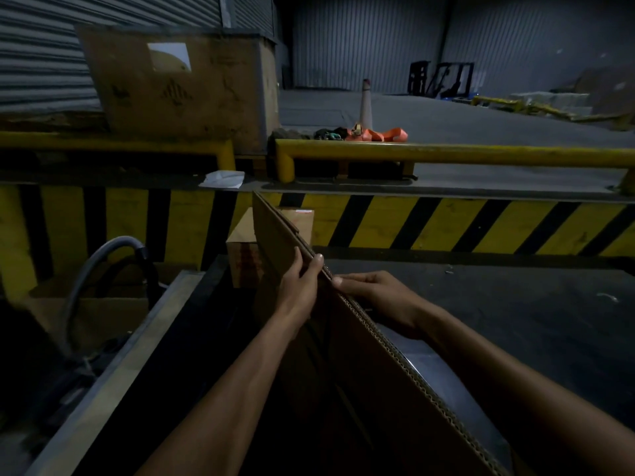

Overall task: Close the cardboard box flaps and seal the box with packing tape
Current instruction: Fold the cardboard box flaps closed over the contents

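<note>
Early stage, by look of it: cardboard flap (pixel 360 338) upright on edge, not folded down; no tape in sight

Left hand (pixel 299 283) pinches flap's top edge, thumb over corrugated rim; right hand (pixel 374 286) grasps same edge just beside, from other side

Box interior below grips too dark to tell contents

Small carton (pixel 244 259) beyond grips, shut, on dark tabletop (pixel 515 304)

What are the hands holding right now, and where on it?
Both hold the upright cardboard flap at its corrugated top edge: left hand pinching it, right hand with fingertips against it just behind.
</note>
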A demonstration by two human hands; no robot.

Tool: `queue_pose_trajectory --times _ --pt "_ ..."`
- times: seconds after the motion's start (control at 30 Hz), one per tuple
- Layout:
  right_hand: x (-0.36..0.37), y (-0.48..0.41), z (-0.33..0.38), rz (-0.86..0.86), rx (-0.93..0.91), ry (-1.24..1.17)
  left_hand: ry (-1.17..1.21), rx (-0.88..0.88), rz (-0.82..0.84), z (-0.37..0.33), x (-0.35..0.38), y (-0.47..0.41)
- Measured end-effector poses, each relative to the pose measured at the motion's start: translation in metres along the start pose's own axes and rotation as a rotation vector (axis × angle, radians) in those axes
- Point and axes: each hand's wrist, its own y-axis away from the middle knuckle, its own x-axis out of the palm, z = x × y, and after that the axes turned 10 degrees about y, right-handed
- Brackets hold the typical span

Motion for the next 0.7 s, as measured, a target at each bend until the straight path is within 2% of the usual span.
queue_pose_trajectory --times 0.33,0.6,0.7 --pt "0.000 -0.001 0.000 -0.013 -0.004 -0.055 -0.043 0.026 0.002 -0.003 -0.009 0.001" --pt "-0.005 0.004 0.015 -0.172 -0.046 0.121 -0.129 0.044 -0.103 -0.015 -0.029 -0.001" --pt "0.002 0.001 0.021 -0.183 -0.079 0.241 -0.232 0.007 -0.033 -0.022 -0.024 0.004"
